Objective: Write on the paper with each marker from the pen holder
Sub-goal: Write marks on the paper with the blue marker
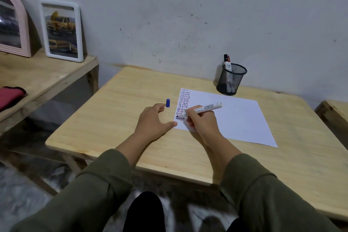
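Observation:
A white sheet of paper (231, 117) lies on the wooden table (116, 122), with columns of short coloured strokes along its left edge. My right hand (202, 121) grips a white marker (202, 108), whose tip touches the paper's lower left corner. My left hand (153, 120) rests flat on the table just left of the paper, fingers spread, thumb at the paper's edge. The marker's blue cap (168, 103) stands on the table beyond my left fingers. A black mesh pen holder (231, 80) behind the paper holds two markers (227, 63), one black-capped and one red-capped.
A lower wooden bench (43, 79) at the left carries a white picture frame (62, 31), a pink arched mirror (13, 24) and a red cloth (10, 96). The wall stands directly behind the table. Another wooden piece (335, 111) sits at the right edge.

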A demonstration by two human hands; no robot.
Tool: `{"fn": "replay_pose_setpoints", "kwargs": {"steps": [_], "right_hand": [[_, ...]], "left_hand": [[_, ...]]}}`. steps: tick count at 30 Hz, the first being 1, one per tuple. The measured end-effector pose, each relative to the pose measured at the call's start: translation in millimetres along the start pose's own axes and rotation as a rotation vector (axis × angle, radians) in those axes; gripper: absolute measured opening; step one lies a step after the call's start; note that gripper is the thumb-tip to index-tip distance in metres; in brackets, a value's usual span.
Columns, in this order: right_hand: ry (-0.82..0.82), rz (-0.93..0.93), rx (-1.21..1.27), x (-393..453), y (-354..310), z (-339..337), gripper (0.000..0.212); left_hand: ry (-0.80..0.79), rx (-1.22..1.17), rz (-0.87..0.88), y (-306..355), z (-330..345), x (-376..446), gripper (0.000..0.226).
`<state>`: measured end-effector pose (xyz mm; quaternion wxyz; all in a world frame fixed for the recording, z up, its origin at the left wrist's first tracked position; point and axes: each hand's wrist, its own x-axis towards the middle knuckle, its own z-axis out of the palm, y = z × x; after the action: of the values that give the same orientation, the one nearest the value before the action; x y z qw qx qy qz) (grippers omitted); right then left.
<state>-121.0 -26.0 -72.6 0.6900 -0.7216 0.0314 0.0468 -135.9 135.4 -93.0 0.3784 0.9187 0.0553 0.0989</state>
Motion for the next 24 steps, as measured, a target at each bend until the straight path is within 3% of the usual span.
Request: {"fn": "replay_pose_setpoints", "kwargs": {"steps": [7, 24], "right_hand": [[0.012, -0.089, -0.171, 2.1, 5.6, -0.8, 0.013], [-0.021, -0.095, -0.217, -2.2, 4.1, 0.4, 0.013]], "left_hand": [[-0.006, 0.006, 0.01, -0.6, -0.7, 0.3, 0.081], [0.002, 0.01, -0.001, -1.5, 1.0, 0.1, 0.085]]}}
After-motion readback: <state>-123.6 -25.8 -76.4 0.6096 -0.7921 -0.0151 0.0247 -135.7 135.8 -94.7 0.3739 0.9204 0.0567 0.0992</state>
